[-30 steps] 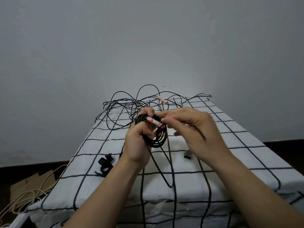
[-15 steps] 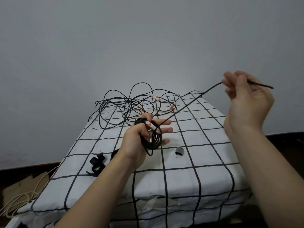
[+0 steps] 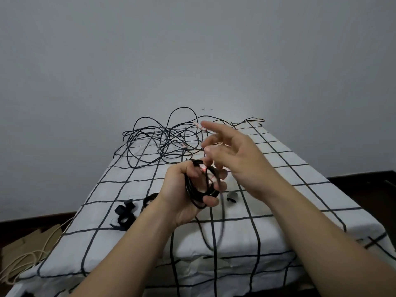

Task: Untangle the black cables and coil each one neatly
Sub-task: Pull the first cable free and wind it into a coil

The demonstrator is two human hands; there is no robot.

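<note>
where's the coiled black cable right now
In the head view, centre frame, the coiled black cable sits gripped in the left hand above the checked cloth, nearer than the tangled cables, with the right hand just right of it.

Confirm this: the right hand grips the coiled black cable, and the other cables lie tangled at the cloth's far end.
Wrong hand: the head view shows the left hand grips the coiled black cable. The other cables do lie tangled at the far end of the cloth.

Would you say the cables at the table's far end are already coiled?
No, the cables at the far end of the table lie in a loose, tangled heap.
</note>
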